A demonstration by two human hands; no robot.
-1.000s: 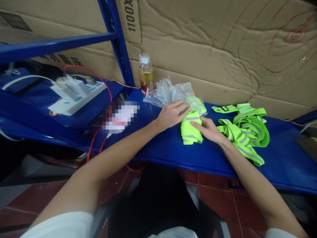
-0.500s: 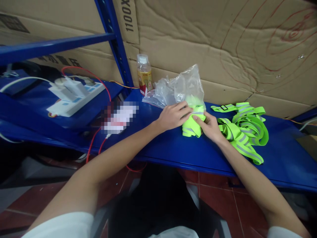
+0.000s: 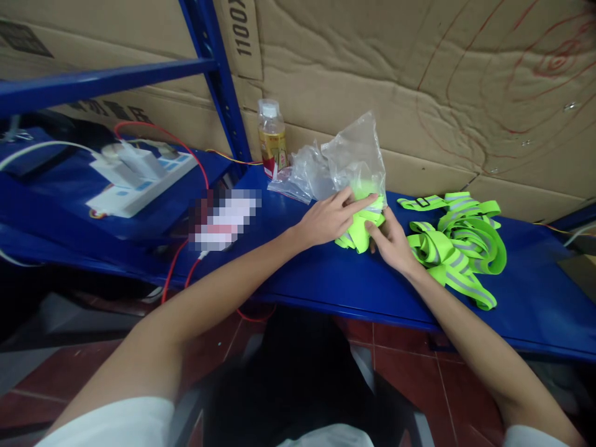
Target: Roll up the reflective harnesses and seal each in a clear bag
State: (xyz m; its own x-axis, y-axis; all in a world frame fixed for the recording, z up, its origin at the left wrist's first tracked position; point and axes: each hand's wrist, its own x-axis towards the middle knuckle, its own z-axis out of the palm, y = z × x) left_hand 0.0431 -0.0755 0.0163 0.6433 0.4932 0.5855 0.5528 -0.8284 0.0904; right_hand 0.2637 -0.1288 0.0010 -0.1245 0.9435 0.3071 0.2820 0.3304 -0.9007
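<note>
A folded bundle of neon-yellow reflective strap point(image 3: 356, 236) with grey stripes sits between my two hands on the blue shelf. Its upper end is inside the mouth of a clear plastic bag point(image 3: 354, 146), which stands up behind it. My left hand point(image 3: 328, 218) grips the bundle from the left, its index finger stretched across the top by the bag's edge. From the right, my right hand point(image 3: 393, 241) pinches the bundle with the thumb on top; its other fingers are partly hidden. More reflective straps point(image 3: 465, 242) with a black buckle lie loose to the right.
Behind the bag on the left stands a drink bottle point(image 3: 272, 139). Further left are a white power strip point(image 3: 144, 186) with plugs, a red cable point(image 3: 174, 267) and a blurred-out object point(image 3: 226, 217). Cardboard point(image 3: 419, 124) backs the blue shelf point(image 3: 316, 285).
The bundle has gone further into the bag, and less of it shows. My left index finger has stretched out to the right over it; my right hand has shifted slightly left.
</note>
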